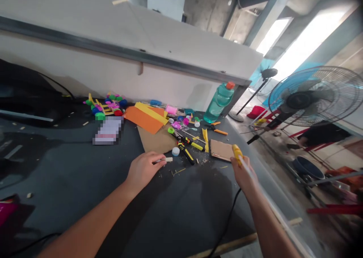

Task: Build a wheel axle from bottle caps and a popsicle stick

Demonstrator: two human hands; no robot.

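My left hand (146, 169), near the middle of the dark table (176, 209), pinches a small pale stick (168, 159) that pokes out past the fingertips. Just beyond it lies a white cap (175, 151). On the right, my right hand (244, 171) is closed around a yellow tool (237, 152) with a clear rod running back over the wrist; its far end is hard to make out. Left of that hand is a square of brown cardboard (220, 150). Yellow-and-black pliers (185, 152) rest between the hands among small scraps.
Orange sheets (141, 120), colourful small pieces (109, 105) and a green bottle (219, 102) stand or lie toward the back partition (170, 84). Orange-handled pliers (219, 131) lie near the right edge. A black cord (231, 212) crosses the front edge. A fan (300, 99) is beyond.
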